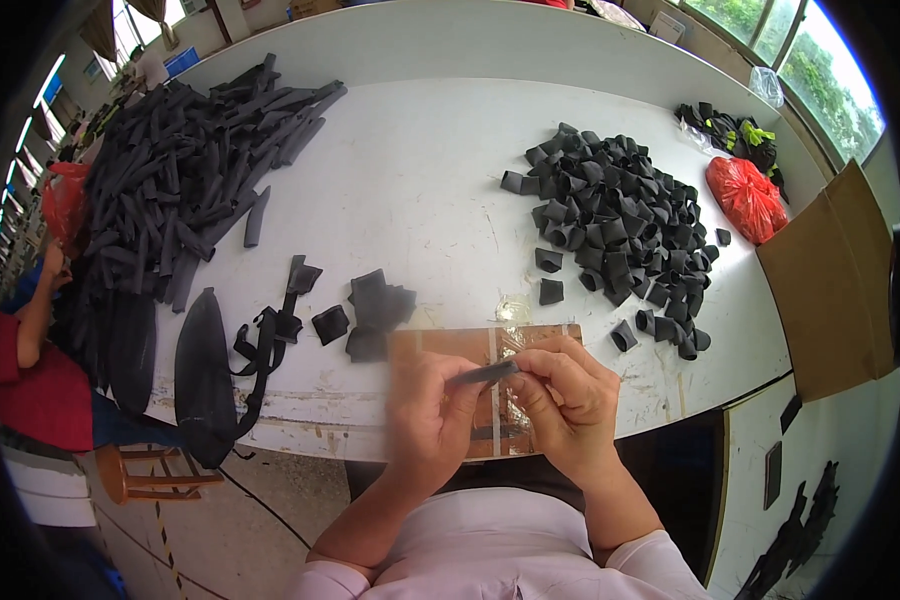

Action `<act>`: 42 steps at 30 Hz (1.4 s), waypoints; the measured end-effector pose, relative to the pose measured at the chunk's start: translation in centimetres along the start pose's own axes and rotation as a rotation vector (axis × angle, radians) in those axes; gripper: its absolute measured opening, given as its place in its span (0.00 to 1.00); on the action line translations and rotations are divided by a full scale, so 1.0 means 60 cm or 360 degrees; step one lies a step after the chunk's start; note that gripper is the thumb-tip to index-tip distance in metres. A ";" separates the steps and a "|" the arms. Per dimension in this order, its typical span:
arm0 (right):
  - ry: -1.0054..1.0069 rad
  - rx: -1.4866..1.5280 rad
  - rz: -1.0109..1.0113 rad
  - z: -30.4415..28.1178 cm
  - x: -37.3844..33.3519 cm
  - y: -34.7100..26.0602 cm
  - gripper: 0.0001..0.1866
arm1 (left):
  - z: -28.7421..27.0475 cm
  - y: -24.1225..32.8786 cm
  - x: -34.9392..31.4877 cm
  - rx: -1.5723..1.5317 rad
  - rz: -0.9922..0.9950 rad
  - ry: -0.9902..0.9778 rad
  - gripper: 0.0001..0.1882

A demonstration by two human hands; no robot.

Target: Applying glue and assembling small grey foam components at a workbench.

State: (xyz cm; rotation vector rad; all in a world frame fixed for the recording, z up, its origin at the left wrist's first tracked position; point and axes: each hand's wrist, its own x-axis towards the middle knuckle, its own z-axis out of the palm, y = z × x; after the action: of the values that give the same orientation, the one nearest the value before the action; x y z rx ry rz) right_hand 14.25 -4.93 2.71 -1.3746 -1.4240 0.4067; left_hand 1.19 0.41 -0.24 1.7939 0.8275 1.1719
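Note:
My left hand (433, 408) and my right hand (567, 405) meet near the table's front edge, both closed on one small dark fabric strip (488, 373). The strip lies level between the fingertips, with part of it hidden by the fingers. Beneath the hands is a brown board (450, 345) with strips of clear tape across it. Just beyond my left hand lie several flat black fabric pieces (372, 305). Small black fabric loops (620, 210) form a heap at the right.
Long dark fabric tubes (185, 170) pile up on the left of the white table (420, 170). Black straps (265, 365) hang over the front edge. At right are a red plastic bag (747, 198) and a cardboard sheet (830, 290). A person in red (40, 370) works at far left.

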 end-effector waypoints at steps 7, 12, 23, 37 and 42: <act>-0.0238 0.0486 0.0622 0.003 -0.020 0.047 0.05 | -0.002 -0.018 -0.004 0.0159 0.0138 -0.0059 0.05; 0.0122 0.0362 0.0252 0.004 -0.018 0.025 0.07 | -0.011 -0.020 -0.003 -0.0040 0.0080 -0.0190 0.05; 0.0163 -0.0581 -0.0314 0.015 -0.004 0.009 0.06 | -0.008 -0.021 0.008 -0.0181 0.0214 -0.0136 0.05; 0.0801 0.1223 0.1041 -0.040 0.000 0.106 0.14 | -0.193 -0.322 0.041 0.1784 -0.0316 0.0595 0.11; -0.0255 0.0878 0.1369 0.028 -0.077 0.056 0.09 | -0.198 -0.329 0.025 0.1712 -0.0204 0.0454 0.04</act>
State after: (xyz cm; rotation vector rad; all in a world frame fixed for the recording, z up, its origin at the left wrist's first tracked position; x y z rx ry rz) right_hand 13.53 -7.30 -2.68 -1.4354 -0.6718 1.3753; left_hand -11.07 13.83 -14.46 2.3411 1.9711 0.9562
